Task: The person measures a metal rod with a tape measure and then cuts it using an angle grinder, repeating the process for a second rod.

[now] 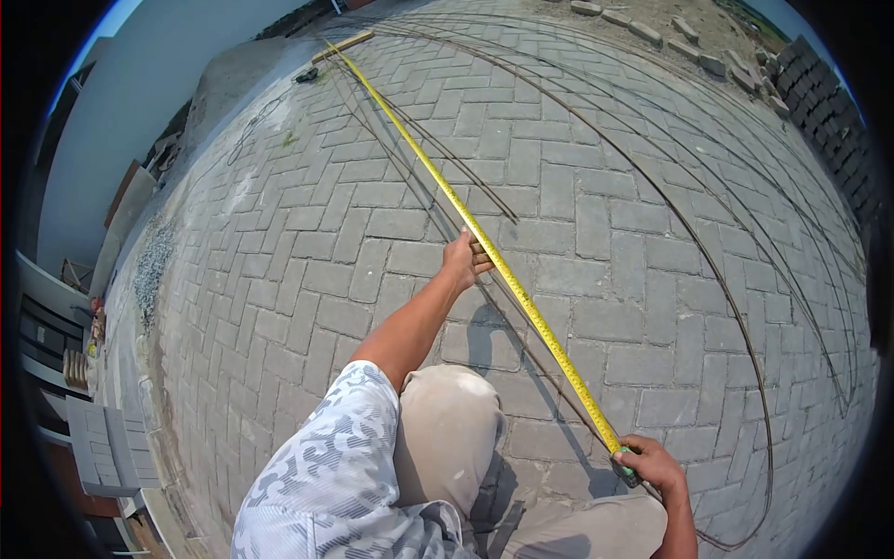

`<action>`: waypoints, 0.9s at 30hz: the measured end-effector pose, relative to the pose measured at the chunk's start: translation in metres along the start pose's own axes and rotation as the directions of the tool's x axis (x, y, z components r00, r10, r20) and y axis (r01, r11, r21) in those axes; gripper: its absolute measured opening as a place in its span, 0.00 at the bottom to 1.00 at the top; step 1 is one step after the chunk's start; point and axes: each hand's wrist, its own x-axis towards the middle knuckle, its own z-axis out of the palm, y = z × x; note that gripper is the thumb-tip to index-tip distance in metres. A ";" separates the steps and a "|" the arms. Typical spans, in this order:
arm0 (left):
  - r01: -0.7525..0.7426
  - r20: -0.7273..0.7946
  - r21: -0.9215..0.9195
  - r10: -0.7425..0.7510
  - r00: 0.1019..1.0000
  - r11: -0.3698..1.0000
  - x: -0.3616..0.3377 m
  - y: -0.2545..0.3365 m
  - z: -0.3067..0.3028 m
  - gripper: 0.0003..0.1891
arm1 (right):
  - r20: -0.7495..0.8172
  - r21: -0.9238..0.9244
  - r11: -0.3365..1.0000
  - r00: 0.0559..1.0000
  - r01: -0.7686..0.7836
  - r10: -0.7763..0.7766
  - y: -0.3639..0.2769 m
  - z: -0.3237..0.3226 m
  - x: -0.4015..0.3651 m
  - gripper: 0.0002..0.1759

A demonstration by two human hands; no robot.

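A yellow tape measure blade (533,312) runs in a straight line from the far end of the paving toward me. My right hand (654,466) grips the green-and-black tape measure case (627,463) by my knee, thumb near where the blade comes out. Farther along, my left hand (463,261) has its thumb and fingers at the blade's edge, fingertips partly hidden beneath it. Thin steel rods (475,184) lie on the pavers beside and under the blade. At the far end, the blade reaches a wooden strip (344,47).
Long bent steel rods (684,219) curve over the grey pavers (400,224) on the right. A small dark object (306,74) sits near the wooden strip. Stacked blocks (824,107) stand at the far right. Gravel (152,270) lies along the left wall.
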 end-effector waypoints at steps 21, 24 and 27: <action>0.398 -0.369 0.725 -0.171 0.913 0.562 0.062 -0.067 -0.006 0.15 | -0.188 -0.042 0.997 0.981 -0.059 0.050 -0.038 -0.001 -0.031 0.21; 0.397 -0.344 0.668 -0.212 0.915 0.629 0.065 -0.067 -0.009 0.09 | -0.196 0.016 0.997 0.978 -0.072 0.074 -0.031 -0.001 -0.029 0.21; 0.347 -0.290 0.559 -0.215 0.933 0.753 0.057 -0.067 -0.017 0.07 | -0.184 -0.007 0.997 0.981 -0.070 0.068 -0.030 -0.004 -0.024 0.21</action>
